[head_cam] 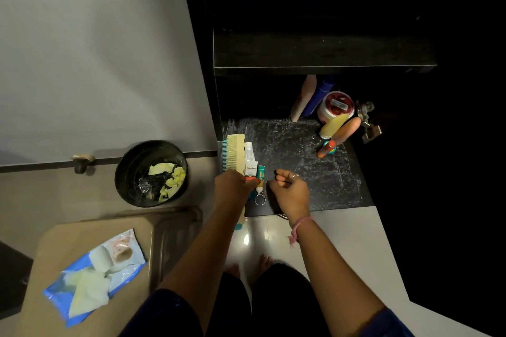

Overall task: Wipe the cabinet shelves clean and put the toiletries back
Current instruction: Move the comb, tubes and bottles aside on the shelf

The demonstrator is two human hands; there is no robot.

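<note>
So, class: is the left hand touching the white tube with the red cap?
Touching. The head view shows the left hand with fingertips on the white tube's red cap end.

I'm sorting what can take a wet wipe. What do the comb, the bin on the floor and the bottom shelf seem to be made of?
The comb looks like matte cream plastic, moulded in one piece with even teeth. The bin seems dark metal or glossy plastic; its rim catches soft highlights, so I cannot tell which. The bottom shelf looks like dark laminate or board, smooth, with whitish streaks across it.
</note>
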